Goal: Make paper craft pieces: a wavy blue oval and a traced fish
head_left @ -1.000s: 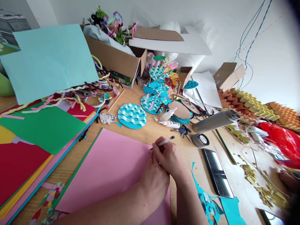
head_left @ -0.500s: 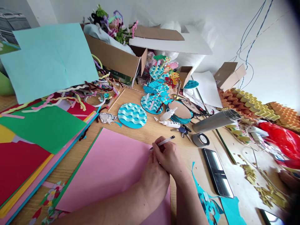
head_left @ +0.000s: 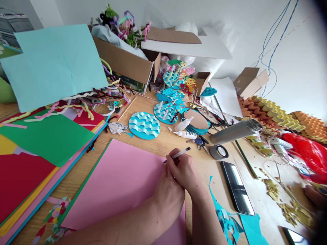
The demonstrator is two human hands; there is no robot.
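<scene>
A large pink sheet [head_left: 122, 180] lies over a green one on the wooden table. My right hand [head_left: 182, 170] is closed on a white pen [head_left: 180, 153], its dark tip near the sheet's upper right corner. Just below and partly under it, my left hand [head_left: 170, 192] rests on the pink sheet, close to the pen tip. The fingers of my left hand are bent and largely covered by my right hand, so whether they grip anything is hidden.
Colored sheets [head_left: 51, 136] are stacked at left. Beyond the pink sheet are a wavy blue disc [head_left: 144, 126], glue bottles [head_left: 185, 134], keys [head_left: 199, 142] and a metal flask [head_left: 232, 132]. A phone [head_left: 237, 187] and blue scraps [head_left: 227, 221] lie right. Someone's hand [head_left: 315, 195] shows at the right edge.
</scene>
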